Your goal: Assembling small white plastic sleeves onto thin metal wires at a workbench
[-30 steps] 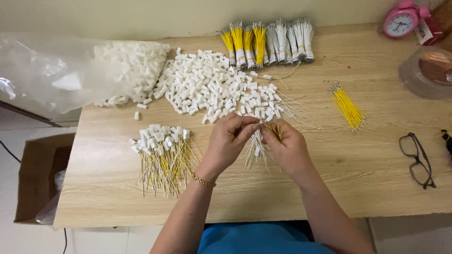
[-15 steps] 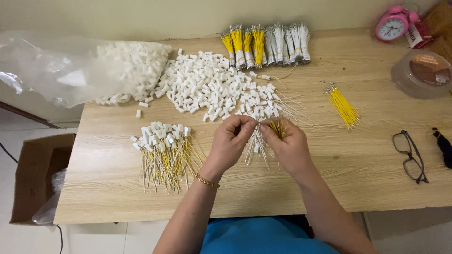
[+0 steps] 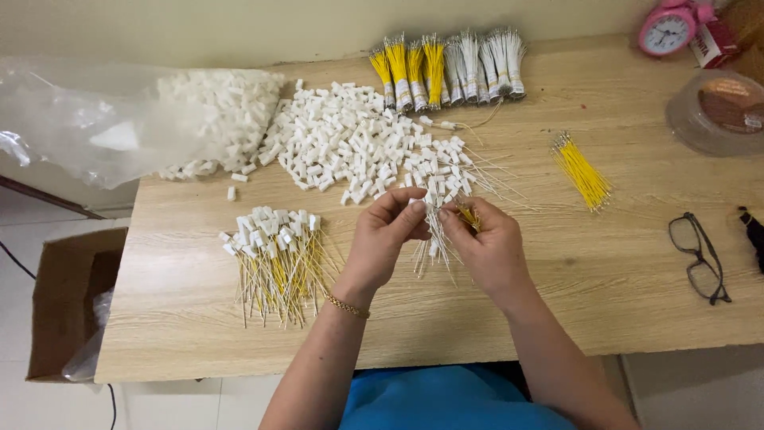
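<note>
Fingertips [image 3: 415, 209] pinch white connector [image 3: 430, 199] (yellow-wired).

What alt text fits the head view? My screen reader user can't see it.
A person's left hand and right hand pinch thin wires with white connectors above a wooden table, beside a connector pile and finished wires.

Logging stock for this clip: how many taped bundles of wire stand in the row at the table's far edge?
8, as far as shows: four yellow wire bundles on the left of the row, four white wire bundles on the right. Tightly packed ones may hide another.
</note>
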